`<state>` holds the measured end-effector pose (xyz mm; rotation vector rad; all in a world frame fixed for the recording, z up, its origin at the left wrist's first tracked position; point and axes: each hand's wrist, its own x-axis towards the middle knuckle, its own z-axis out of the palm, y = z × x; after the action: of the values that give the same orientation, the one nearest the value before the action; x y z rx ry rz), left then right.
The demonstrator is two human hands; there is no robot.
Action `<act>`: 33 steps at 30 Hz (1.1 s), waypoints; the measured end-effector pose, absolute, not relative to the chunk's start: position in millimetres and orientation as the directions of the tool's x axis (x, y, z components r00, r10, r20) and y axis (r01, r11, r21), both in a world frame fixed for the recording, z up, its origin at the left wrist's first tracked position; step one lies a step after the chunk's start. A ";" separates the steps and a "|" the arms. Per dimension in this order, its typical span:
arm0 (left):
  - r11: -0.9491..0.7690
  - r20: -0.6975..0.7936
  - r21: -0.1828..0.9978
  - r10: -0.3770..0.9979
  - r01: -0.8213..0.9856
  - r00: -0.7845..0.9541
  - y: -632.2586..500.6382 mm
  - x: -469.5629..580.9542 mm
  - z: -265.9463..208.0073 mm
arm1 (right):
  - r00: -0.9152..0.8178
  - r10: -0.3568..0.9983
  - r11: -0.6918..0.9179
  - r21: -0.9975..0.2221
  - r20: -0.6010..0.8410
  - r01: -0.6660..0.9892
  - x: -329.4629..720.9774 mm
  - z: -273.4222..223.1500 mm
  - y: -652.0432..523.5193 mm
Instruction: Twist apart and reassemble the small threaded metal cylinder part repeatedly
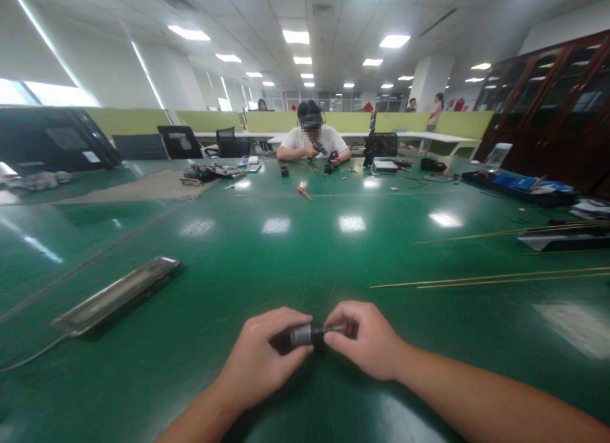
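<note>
Big office, ceiling lights on, shiny green table (305, 258) filling the foreground. Front & ctr, here's the small grey-and-black cylinder (301, 334), lying crosswise btwn both hands! L hand (260, 357) has thumb & fingers round the grey end; R hand (369, 341) pinches the thinner end. Long flat case (119, 293) w/ cable off L, thin brass-coloured rods (476, 280) off R. Far side: co-worker (312, 141), white top, orange screwdriver (304, 192) nearby.
</note>
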<state>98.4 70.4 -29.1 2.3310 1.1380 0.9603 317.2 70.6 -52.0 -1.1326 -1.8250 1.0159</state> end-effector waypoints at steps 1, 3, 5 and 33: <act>-0.603 0.414 0.586 0.797 0.541 0.440 70.2 98.5 -29.0 | -0.328 0.928 0.291 -0.896 0.178 0.336 317.4 -51.6 70.9; -0.603 0.414 0.586 0.797 0.541 0.441 69.4 98.5 -28.9 | -0.324 0.930 0.284 -0.897 0.172 0.338 317.6 -51.1 71.4; -0.603 0.416 0.585 0.797 0.543 0.438 68.7 98.2 -29.2 | -0.320 0.932 0.281 -0.898 0.171 0.339 317.7 -51.0 71.6; -0.619 0.436 0.567 0.786 0.544 0.439 71.9 95.2 -31.3 | -0.319 0.935 0.258 -0.912 0.153 0.319 316.5 -51.5 72.3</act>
<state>95.2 71.9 -31.3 2.3526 1.1348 0.9836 316.5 72.3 -51.5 -1.1475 -1.7921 1.0566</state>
